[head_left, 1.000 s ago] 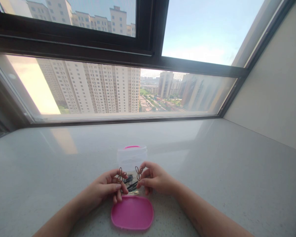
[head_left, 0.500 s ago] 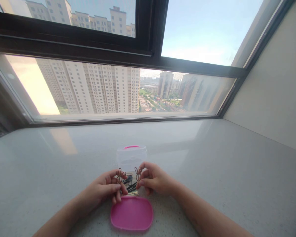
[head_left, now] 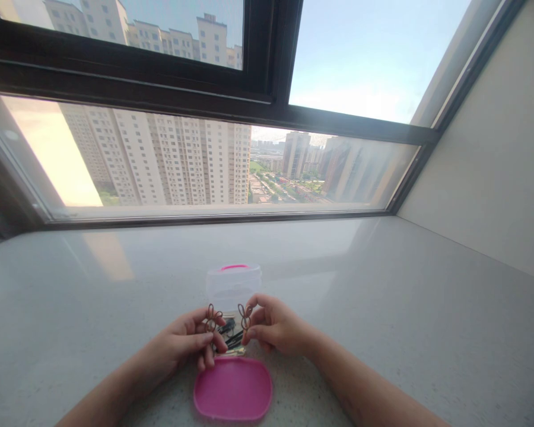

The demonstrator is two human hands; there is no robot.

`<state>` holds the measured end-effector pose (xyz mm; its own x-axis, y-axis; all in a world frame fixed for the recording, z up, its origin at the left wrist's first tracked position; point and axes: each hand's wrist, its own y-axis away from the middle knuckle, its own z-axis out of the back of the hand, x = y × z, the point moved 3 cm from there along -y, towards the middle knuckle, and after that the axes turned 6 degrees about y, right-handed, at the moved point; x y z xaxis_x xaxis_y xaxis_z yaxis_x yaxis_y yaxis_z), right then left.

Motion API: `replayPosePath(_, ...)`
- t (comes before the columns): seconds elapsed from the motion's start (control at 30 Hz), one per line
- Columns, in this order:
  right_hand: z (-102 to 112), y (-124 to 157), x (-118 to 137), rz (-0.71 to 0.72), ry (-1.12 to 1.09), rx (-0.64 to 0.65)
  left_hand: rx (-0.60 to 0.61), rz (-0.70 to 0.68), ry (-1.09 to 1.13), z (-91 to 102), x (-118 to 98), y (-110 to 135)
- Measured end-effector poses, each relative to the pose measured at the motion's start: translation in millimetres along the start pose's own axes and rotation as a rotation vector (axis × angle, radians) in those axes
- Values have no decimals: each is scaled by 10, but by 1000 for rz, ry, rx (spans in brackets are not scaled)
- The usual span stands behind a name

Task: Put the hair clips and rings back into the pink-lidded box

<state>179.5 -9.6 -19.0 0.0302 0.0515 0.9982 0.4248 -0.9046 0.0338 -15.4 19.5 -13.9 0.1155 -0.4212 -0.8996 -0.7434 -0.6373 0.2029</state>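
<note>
Far left, the window (head_left: 115,160) is running across the back w/ tower blocks showing thru the glass. Below it, the pale speckled bench (head_left: 71,308) is carrying everything.

Your left hand (head_left: 184,344) is reaching in from the bottom left w/ fingers curled. Its thumb and forefinger are pinching a brown wire clip (head_left: 210,317), holding it upright w/ the loops pointing up. The lower fingers are tucking under, just above the far edge of the pink lid (head_left: 232,388), which is lying flat on the bench at the centre, nearest you.

Btwn your two hands a small heap of dark clips (head_left: 230,337) is lying on the bench, w/ a gold-ish piece (head_left: 234,351) sitting at its near side, right by the lid. Behind the heap the clear tub (head_left: 234,284) is resting on the bench w/ a strip of pink showing at its far end. Can't tell if it's standing or lying on its side.

Your right hand (head_left: 271,326) is coming in from the bottom right, also closed in a pinch. Its thumb and forefinger are gripping a second wire clip (head_left: 244,315), upright, near the first but not touching it.

Far right, a plain wall (head_left: 493,166) is meeting the bench.
</note>
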Motion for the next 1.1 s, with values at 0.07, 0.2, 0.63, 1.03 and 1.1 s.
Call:
replayPosePath(0.07,-6,3,10,1,6,-2,9,-7,-5,0,2,4)
replayPosePath(0.2,-18,8,24,-4,22,-15,15,-10,-1,-2,3,4)
replayPosePath(0.63,-25,12,16,-6,21,-49,12,-10,-15,-5,4,-7)
replayPosePath(1.03,-28,16,50,-7,33,-50,31,-15,-20,39,33,-10)
replayPosePath(1.1,-26,14,50,-9,31,-53,39,-17,-16,44,38,-12)
